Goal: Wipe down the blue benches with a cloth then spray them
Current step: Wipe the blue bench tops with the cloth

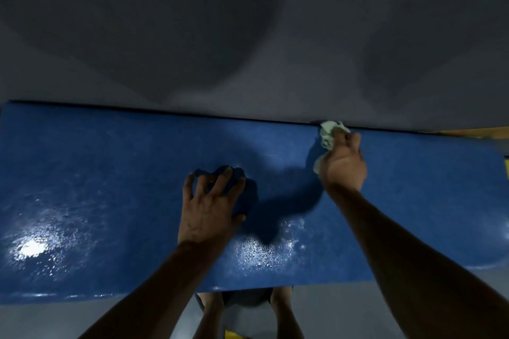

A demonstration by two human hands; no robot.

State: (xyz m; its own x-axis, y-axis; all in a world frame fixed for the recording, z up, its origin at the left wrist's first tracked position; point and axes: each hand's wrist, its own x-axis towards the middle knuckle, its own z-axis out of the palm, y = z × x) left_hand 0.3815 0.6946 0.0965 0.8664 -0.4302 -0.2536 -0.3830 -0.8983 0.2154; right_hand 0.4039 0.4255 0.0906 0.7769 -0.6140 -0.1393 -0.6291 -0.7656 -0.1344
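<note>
At the far edge of the bench [110, 173], hard against the grey wall [248, 36], the right hand [344, 162] has its fingers curled tight around a crumpled pale cloth [327, 135] and presses it onto the blue top. The wad pokes out past the knuckles and touches the seam where seat meets wall. Nearer the middle, the left hand [212, 206] rests on the bench with its fingers spread and bent at the tips, holding nothing; it looks to be bracing the person's weight as they lean over. The surface around it glistens with wet patches towards the near edge and the left end, so I'd say the wiping is under way, not the spraying. No spray bottle is in view. The right end of the bench looks duller, so the next stroke probably wants to run the cloth that way along the back edge, keeping firm pressure into the seam.
</note>
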